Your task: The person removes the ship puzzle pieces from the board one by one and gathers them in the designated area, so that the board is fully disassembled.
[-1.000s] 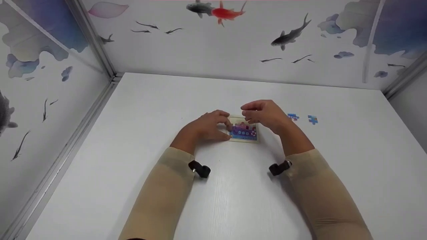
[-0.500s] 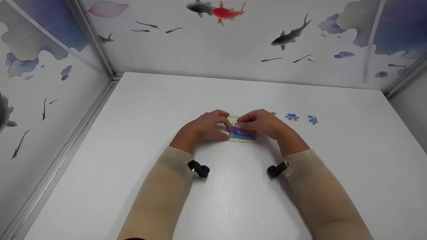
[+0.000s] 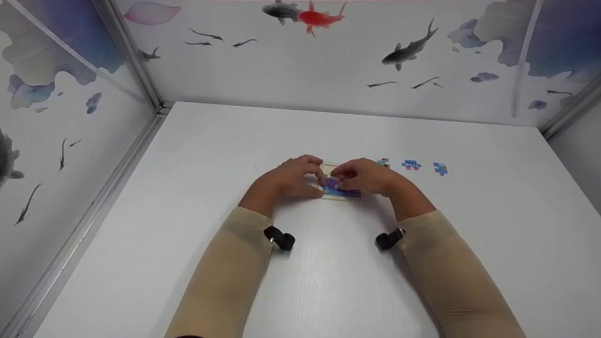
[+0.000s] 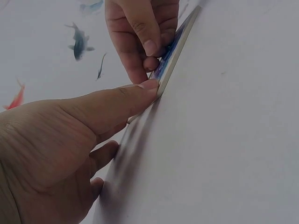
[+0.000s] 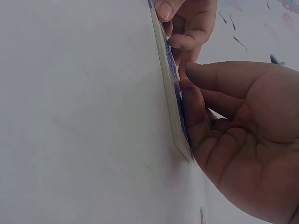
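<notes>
Puzzle board: a flat, rectangular board with a pale cream border (image 3: 341, 199), lying on the white, faintly grained counter (image 3: 307, 286) between the two hands.
Board's picture: blue along the near edge, purple above (image 3: 331, 187); much of its right side is covered.
Left hand (image 3: 296, 178): fingers bent, gripping the board's left side, thumb on the border near its near corner.
Right hand (image 3: 368, 177): thumb and fingers bent close together over the picture, touching it; whether they pinch a piece I cannot tell.
Loose pieces: three small interlocking ones in a row right of the board: a multicoloured piece (image 3: 384, 162) partly behind the right hand, a mostly blue piece (image 3: 411, 165), and a blue piece with red and yellow (image 3: 440, 168), all apart.
Sleeves: beige on both arms, the left (image 3: 230, 263) and the right (image 3: 458, 267), each with a black wrist device at its cuff (image 3: 280, 238) (image 3: 390, 239).
Back wall: white, printed with fish (image 3: 321, 19).
</notes>
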Action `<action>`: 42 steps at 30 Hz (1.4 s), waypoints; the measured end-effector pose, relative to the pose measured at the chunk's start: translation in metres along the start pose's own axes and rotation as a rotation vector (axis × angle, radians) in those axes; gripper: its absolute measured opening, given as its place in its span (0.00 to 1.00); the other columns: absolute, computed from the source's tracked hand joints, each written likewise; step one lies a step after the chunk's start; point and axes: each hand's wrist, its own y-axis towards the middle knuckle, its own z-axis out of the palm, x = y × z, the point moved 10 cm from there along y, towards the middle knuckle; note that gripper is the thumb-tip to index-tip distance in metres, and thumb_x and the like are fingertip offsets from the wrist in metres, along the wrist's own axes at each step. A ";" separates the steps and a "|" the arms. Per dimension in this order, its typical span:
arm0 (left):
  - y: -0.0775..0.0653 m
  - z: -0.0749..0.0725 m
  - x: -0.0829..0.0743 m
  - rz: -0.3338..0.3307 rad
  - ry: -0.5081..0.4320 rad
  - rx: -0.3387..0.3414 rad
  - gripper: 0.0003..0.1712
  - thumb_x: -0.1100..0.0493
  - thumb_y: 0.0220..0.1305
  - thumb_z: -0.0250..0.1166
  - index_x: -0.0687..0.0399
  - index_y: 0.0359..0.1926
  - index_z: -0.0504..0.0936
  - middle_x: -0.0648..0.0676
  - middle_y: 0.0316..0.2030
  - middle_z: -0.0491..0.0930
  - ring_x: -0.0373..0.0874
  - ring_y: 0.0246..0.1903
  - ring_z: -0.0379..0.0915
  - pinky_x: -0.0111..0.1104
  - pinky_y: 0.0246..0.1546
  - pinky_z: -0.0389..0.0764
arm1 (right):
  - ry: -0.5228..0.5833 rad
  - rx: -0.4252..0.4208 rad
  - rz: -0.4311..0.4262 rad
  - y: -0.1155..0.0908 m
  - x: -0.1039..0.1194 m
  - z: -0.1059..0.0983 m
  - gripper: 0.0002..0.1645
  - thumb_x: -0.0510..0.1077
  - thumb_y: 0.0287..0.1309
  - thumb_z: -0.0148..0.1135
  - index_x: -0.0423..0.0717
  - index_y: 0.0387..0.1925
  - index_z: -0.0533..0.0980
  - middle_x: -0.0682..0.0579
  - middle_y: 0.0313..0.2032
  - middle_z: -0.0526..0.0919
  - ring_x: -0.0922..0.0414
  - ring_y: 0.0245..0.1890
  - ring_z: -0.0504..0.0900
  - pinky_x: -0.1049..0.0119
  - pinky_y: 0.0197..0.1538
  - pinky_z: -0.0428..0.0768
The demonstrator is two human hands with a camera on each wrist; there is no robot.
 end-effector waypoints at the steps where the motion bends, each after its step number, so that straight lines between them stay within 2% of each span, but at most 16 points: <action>1: 0.000 0.000 0.000 0.000 0.001 0.001 0.09 0.44 0.67 0.75 0.30 0.46 0.87 0.42 0.81 0.61 0.59 0.85 0.49 0.60 0.84 0.53 | 0.006 -0.002 0.001 0.000 -0.001 0.000 0.23 0.46 0.75 0.62 0.54 0.69 0.79 0.50 0.60 0.83 0.50 0.60 0.77 0.48 0.71 0.76; 8: 0.000 0.001 0.000 -0.001 0.010 0.001 0.08 0.43 0.67 0.75 0.28 0.45 0.86 0.41 0.81 0.61 0.57 0.85 0.49 0.59 0.84 0.54 | 0.101 -0.028 0.014 0.001 -0.006 0.000 0.18 0.46 0.75 0.63 0.56 0.62 0.79 0.50 0.56 0.80 0.50 0.57 0.77 0.56 0.63 0.78; 13: -0.002 0.000 0.001 -0.012 -0.013 0.000 0.07 0.43 0.66 0.75 0.26 0.43 0.86 0.38 0.80 0.61 0.57 0.84 0.50 0.60 0.82 0.56 | 0.150 -0.053 0.025 0.000 -0.008 -0.003 0.14 0.46 0.74 0.65 0.58 0.58 0.81 0.50 0.56 0.81 0.50 0.58 0.78 0.56 0.64 0.78; 25: -0.002 0.000 0.001 -0.007 -0.033 0.005 0.06 0.45 0.65 0.76 0.27 0.41 0.88 0.39 0.81 0.62 0.58 0.84 0.49 0.60 0.83 0.54 | 0.187 -0.124 0.033 -0.002 -0.005 -0.005 0.08 0.45 0.74 0.66 0.56 0.51 0.83 0.50 0.50 0.84 0.51 0.53 0.79 0.58 0.63 0.79; 35: -0.001 0.001 0.001 -0.016 -0.043 0.007 0.05 0.45 0.65 0.76 0.27 0.40 0.88 0.39 0.80 0.62 0.57 0.84 0.49 0.60 0.83 0.53 | 0.198 -0.142 0.036 -0.001 -0.008 -0.007 0.08 0.47 0.75 0.66 0.59 0.52 0.83 0.50 0.52 0.83 0.50 0.56 0.78 0.56 0.66 0.80; 42: -0.001 0.001 0.002 -0.029 -0.033 0.009 0.05 0.45 0.66 0.75 0.26 0.41 0.88 0.40 0.81 0.61 0.57 0.84 0.49 0.60 0.83 0.53 | 0.190 -0.160 0.050 -0.001 -0.012 -0.011 0.09 0.50 0.74 0.66 0.59 0.52 0.83 0.50 0.51 0.83 0.51 0.55 0.78 0.57 0.62 0.78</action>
